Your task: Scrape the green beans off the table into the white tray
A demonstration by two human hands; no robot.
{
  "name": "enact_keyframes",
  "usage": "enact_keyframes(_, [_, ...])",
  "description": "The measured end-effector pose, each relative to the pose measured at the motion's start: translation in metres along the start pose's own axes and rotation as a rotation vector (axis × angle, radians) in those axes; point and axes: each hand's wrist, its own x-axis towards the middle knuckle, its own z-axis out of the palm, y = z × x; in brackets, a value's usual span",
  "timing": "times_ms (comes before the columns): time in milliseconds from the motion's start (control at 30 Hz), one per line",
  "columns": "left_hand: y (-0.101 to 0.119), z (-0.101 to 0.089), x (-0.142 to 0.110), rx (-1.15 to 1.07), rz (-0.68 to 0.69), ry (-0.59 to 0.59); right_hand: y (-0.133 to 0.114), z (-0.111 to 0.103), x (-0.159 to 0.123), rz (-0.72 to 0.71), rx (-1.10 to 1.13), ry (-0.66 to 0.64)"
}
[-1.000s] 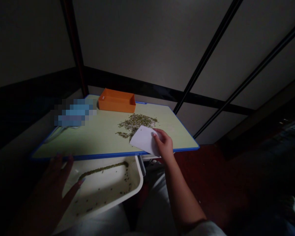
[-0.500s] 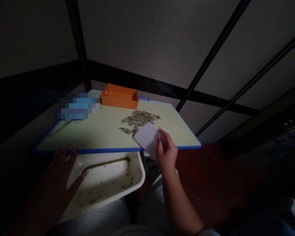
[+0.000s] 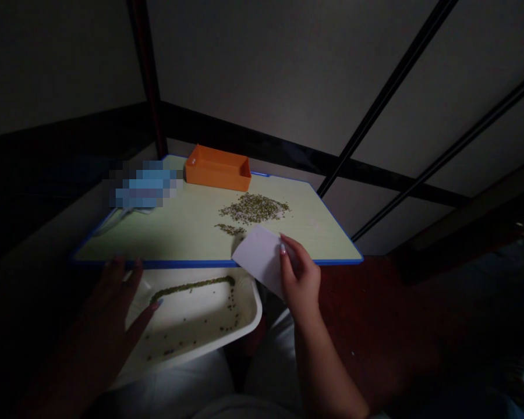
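Note:
My right hand (image 3: 302,277) pinches a thin white card (image 3: 258,256) between thumb and fingers, tilted over the table's near edge. Just beyond the card, small green beans (image 3: 257,208) form a spread pile on the pale green tabletop (image 3: 174,233), with a narrower patch of beans nearer me. Below the edge a white basin (image 3: 192,314) rests by my lap, holding a line of beans along its far side and scattered ones elsewhere. My left hand (image 3: 113,308), in shadow, has its fingers apart: fingertips near the table edge, thumb over the basin's left part.
An orange open box (image 3: 218,169) stands at the back of the table. At the left is a blurred-out blue item (image 3: 146,185) on a stand or handle. The table has a blue rim (image 3: 201,264). Dark panelled walls close in behind, and reddish floor (image 3: 358,314) shows at right.
The white card and my right hand have moved slightly toward me, so the card's tip sits at the table's near edge. The view has shifted a little; my left hand keeps its pose.

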Motion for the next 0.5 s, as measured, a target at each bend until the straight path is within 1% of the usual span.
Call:
enact_keyframes(67, [-0.0003,-0.0002,-0.0006,0.007,0.01,0.001,-0.0001,-0.0007,0.0014,-0.007,0.003,0.018])
enact_keyframes(233, [-0.002,0.0017,0.0001,0.018,0.018,0.006,0.0062,-0.0065,0.0073,-0.009,-0.082,0.136])
enact_keyframes(333, [-0.0024,0.0021,0.0006,0.011,0.03,0.024,0.0049,-0.0056,0.0079,-0.011,-0.148,0.135])
enact_keyframes(500, [-0.0018,0.0015,-0.0007,0.006,0.021,0.004,-0.0023,0.0027,0.0077,-0.033,-0.206,0.108])
